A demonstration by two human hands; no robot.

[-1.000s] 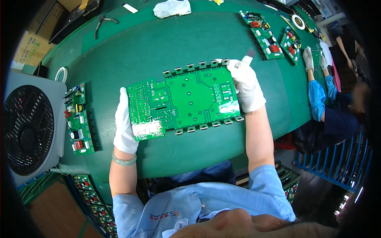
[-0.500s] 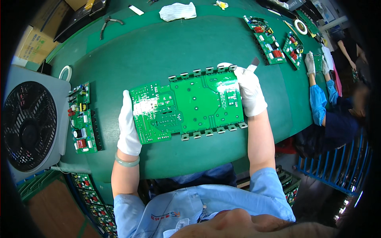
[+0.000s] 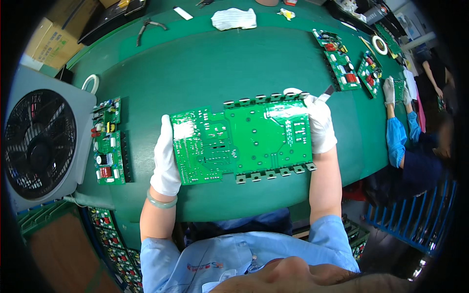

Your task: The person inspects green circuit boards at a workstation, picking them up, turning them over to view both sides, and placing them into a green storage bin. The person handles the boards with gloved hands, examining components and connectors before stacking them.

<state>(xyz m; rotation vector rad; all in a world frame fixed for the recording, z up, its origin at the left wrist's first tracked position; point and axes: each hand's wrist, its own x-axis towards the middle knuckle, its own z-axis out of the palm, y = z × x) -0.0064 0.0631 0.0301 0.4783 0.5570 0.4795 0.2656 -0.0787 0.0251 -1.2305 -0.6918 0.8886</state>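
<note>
A large green circuit board [image 3: 244,141] is held up above the table, its soldered side facing me. Rows of metal-tabbed components stick out along its far and near edges. My left hand [image 3: 166,158], in a white glove, grips the board's left edge. On the other side my gloved right hand [image 3: 320,126] is closed on the right edge, with some fingers hidden under the board. That same hand also carries a small flat tool [image 3: 326,93] with a white handle and a dark flat tip, pointing away to the upper right.
Populated circuit boards lie at left [image 3: 108,141] and far right [image 3: 342,63]. A fan [image 3: 41,144] stands at the left edge. Pliers [image 3: 148,30], a folded cloth [image 3: 234,19] and a tape roll [image 3: 379,45] lie farther back. At right, a co-worker's gloved hands [image 3: 389,91] hold another board.
Both hands still hold the board, which tilts slightly differently, shifting the glare on it. The whole view has shifted, so the table and things on it appear farther right and mostly lower.
</note>
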